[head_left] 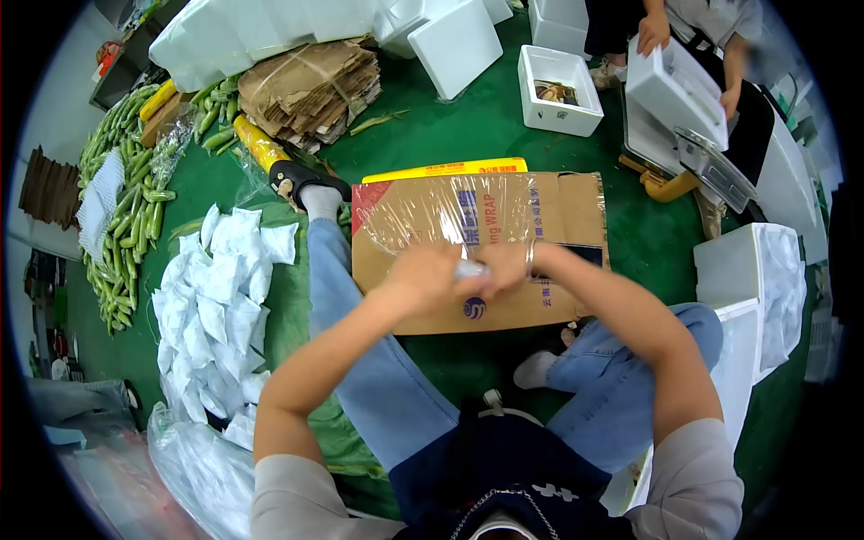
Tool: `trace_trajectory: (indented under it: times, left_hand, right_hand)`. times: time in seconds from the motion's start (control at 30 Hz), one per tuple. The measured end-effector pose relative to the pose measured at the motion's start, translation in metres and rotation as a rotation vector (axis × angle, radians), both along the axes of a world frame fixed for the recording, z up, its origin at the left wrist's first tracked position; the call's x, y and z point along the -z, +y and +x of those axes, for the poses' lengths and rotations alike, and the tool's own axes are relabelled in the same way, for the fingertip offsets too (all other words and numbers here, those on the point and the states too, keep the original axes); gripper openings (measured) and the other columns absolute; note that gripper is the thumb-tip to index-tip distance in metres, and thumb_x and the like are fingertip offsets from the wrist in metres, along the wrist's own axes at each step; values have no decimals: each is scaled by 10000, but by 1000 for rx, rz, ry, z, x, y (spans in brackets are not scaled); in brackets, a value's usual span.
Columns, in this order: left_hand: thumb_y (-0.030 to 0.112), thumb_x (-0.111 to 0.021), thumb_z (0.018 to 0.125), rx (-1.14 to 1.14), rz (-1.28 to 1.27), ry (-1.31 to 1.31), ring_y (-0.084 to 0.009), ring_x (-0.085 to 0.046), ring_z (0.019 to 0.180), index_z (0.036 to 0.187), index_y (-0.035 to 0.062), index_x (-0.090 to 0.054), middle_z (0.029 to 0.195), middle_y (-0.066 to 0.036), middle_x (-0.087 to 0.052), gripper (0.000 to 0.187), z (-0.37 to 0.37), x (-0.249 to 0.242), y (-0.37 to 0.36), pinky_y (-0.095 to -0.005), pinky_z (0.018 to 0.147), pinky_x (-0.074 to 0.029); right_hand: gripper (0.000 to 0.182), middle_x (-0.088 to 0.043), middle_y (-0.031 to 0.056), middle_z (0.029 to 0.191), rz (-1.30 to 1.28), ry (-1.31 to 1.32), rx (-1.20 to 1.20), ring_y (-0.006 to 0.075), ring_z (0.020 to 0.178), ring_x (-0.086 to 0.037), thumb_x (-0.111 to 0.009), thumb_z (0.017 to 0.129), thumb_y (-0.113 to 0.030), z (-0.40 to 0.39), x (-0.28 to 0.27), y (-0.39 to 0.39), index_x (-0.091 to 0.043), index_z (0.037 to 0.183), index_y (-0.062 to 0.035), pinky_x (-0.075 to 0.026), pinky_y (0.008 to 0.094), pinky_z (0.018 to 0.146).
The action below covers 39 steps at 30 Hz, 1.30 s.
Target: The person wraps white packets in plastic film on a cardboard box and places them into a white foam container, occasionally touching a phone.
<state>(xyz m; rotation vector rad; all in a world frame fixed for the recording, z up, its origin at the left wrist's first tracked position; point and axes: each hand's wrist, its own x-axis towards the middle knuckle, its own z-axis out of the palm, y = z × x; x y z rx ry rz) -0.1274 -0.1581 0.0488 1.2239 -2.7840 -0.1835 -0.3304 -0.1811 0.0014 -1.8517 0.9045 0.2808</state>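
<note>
Toward the far left, long green vegetables (135,211) lie heaped on the green floor (459,130), with a white mesh sheet (99,205) over part of the heap. Right of them, white packets (216,306) are piled beside a green sheet (297,315). Above these, a tied stack of brown cardboard (310,85) sits near a yellow roll (259,142), whose lower end is close to the person's black shoe (310,180).

In the middle, between the person's spread legs, a printed cardboard piece (405,310) lies flat, clear film (423,207) shining across its upper part. A yellow strip (441,168) shows along its top edge. The left hand (421,277) is over the cardboard, its fingers curled in beside a small pale object (470,269). The right hand (500,270) meets it from the other side, fingers also bent around that object; both are blurred, so which one grips it cannot be told.

Farther right, an open white foam box (560,90) holds some brownish items. Beyond it, a co-worker (654,31) grasps another foam box (670,90), tilted above a scale (715,171). At the right edge stand white foam containers (727,261) with a clear plastic bag (781,288).
</note>
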Motion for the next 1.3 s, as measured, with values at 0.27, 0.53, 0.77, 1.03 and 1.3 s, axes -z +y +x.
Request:
trace_trajectory:
  times: [0.27, 0.53, 0.77, 1.03, 1.3]
  left_hand:
    - [582, -673, 723, -50, 13, 157, -294, -650, 673, 874, 46, -678, 714, -152, -638, 557, -16, 42, -51, -400, 584, -512]
    - [528, -590, 841, -92, 757, 446, -228, -648, 645, 986, 7, -671, 770, -114, -673, 546, -19, 76, -49, -367, 607, -528]
    - [368, -445, 986, 484, 1460, 765, -223, -601, 906, 1222, -21, -564, 1123, -105, -629, 470, 34, 58, 124, -343, 849, -492]
    - [700, -389, 875, -228, 2575, 1187, -244, -635, 759, 1141, -11, -600, 806, -149, -653, 788, 48, 120, 151, -343, 638, -530]
    - [550, -232, 990, -426, 591, 1324, -238, -547, 1115, 1325, 20, -423, 1241, -172, -527, 655, -7, -6, 156, -380, 868, -489]
  right_hand:
    - [612, -506, 107, 1346, 612, -485, 516, 172, 1246, -465, -468, 943, -508, 11, 16, -63, -517, 1292, -8, -370, 270, 1036]
    - [514, -567, 72, 1289, 414, -409, 338, 131, 1146, -535, -369, 1010, -408, 13, 71, -58, -505, 1322, -23, -427, 244, 960]
    - [572, -364, 63, 1492, 78, -662, 526, 200, 1371, -324, -500, 947, -446, 30, 70, -10, -465, 1378, -70, -298, 321, 1090]
    - [424, -570, 52, 1306, 171, -781, 432, 157, 1150, -539, -464, 970, -407, 20, -44, 108, -615, 1200, -83, -401, 303, 982]
    - [433, -601, 127, 753, -414, -661, 1427, 157, 748, -562, -410, 996, -336, 51, -59, 120, -582, 820, 21, -430, 298, 693]
